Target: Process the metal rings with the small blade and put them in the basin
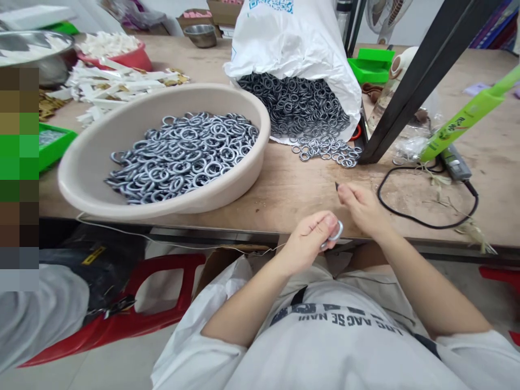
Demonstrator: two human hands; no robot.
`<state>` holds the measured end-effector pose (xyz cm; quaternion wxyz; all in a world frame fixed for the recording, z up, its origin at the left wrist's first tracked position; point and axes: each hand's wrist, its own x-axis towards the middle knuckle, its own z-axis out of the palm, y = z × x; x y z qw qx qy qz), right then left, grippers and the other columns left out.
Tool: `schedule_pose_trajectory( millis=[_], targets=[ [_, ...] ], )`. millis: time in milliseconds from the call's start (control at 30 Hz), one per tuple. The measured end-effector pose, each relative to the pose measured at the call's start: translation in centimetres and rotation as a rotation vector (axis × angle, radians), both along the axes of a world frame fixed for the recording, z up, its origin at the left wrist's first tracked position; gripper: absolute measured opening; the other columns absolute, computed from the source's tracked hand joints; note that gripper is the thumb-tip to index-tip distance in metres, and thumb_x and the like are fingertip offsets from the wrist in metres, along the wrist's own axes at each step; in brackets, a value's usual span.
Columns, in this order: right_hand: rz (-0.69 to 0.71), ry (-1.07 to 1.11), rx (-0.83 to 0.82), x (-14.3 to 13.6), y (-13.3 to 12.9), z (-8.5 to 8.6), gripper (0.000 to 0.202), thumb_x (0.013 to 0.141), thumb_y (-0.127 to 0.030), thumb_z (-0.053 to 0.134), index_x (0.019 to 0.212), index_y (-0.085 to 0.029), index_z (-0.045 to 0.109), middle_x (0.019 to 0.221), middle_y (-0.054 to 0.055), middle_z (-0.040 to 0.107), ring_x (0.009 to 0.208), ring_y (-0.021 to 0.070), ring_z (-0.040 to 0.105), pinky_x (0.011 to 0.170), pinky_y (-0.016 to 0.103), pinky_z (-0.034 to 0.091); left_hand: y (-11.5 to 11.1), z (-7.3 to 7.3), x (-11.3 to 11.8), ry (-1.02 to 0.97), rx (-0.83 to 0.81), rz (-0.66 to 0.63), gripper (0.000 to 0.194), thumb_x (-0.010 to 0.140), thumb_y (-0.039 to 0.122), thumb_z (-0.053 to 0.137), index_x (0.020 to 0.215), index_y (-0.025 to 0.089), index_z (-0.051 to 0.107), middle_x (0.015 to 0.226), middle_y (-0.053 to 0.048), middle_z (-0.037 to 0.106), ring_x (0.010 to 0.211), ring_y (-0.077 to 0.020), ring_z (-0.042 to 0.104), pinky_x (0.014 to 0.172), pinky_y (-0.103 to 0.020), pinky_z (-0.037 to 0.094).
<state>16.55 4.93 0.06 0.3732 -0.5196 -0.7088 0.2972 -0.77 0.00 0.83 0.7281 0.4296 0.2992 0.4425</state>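
My left hand (311, 238), just over the table's front edge, is closed round a grey ring (337, 231) that sticks out past the thumb. To its right, my right hand (359, 206) is closed on a small dark-tipped tool (337, 186), most of it hidden by the fingers. The two hands are apart. A large beige basin (244, 184) of grey rings (179, 157) stands to the left of them. Behind the hands, a white sack (284, 43) lies with its mouth open, and loose rings (329, 150) spill from it onto the wooden table (284, 200).
A dark metal post (410, 86) rises right of the sack. Near it are a black cable (422, 223), a green tube (455, 127) and a green tray (370, 67). White strips (109, 86) lie at the back left. Another person sits at far left beside a red chair (162, 314).
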Motion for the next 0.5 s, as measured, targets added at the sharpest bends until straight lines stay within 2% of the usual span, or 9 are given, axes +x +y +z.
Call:
schedule_pose_trajectory(
  millis=[67, 133, 233, 400, 500],
  targets=[
    [-0.05, -0.148, 0.012, 0.6, 3.3, -0.5, 0.046, 0.1, -0.054, 0.042, 0.076, -0.019, 0.06, 0.069, 0.002, 0.06, 0.068, 0.0165, 0.055, 0.065, 0.028, 0.037, -0.1, 0.1, 0.0, -0.016, -0.022, -0.016, 0.047, 0.085, 0.057, 0.063, 0.067, 0.017, 0.05, 0.057, 0.002, 0.048, 0.047, -0.0058, 0.034, 0.045, -0.021, 0.021],
    [-0.092, -0.363, 0.071, 0.6, 6.5, -0.5, 0.039, 0.096, -0.055, 0.05, 0.092, -0.019, 0.066, 0.086, 0.006, 0.069, 0.074, 0.0182, 0.057, 0.067, 0.029, 0.038, 0.2, 0.1, -0.1, -0.016, -0.051, 0.019, 0.046, 0.084, 0.057, 0.065, 0.069, 0.016, 0.052, 0.061, 0.0, 0.055, 0.045, -0.0048, 0.034, 0.043, -0.02, 0.02],
    [-0.132, -0.622, 0.175, -0.3, 10.0, -0.3, 0.04, 0.09, -0.052, 0.064, 0.104, -0.015, 0.065, 0.104, 0.013, 0.069, 0.081, 0.0189, 0.059, 0.068, 0.03, 0.035, 0.7, 0.0, -0.4, -0.003, -0.086, 0.057, 0.043, 0.081, 0.055, 0.069, 0.075, 0.014, 0.06, 0.07, -0.004, 0.066, 0.045, -0.0037, 0.037, 0.041, -0.019, 0.02],
    [-0.143, -0.66, 0.207, -1.5, 12.4, -0.3, 0.019, 0.095, -0.028, 0.061, 0.098, -0.009, 0.062, 0.105, 0.017, 0.066, 0.083, 0.0156, 0.06, 0.071, 0.032, 0.032, 1.4, -0.1, -1.5, -0.024, -0.147, 0.123, 0.039, 0.079, 0.044, 0.075, 0.102, 0.013, 0.07, 0.068, -0.003, 0.066, 0.044, -0.0032, 0.037, 0.04, -0.018, 0.018],
    [-0.13, -0.644, 0.192, -1.3, 13.1, -0.3, 0.022, 0.093, -0.03, 0.064, 0.097, -0.009, 0.061, 0.103, 0.018, 0.066, 0.083, 0.0165, 0.058, 0.071, 0.033, 0.031, 2.1, 0.0, -2.3, -0.103, -0.224, 0.173, 0.032, 0.078, 0.039, 0.074, 0.097, 0.014, 0.068, 0.071, -0.003, 0.065, 0.047, -0.0042, 0.042, 0.039, -0.016, 0.019]
  ],
)
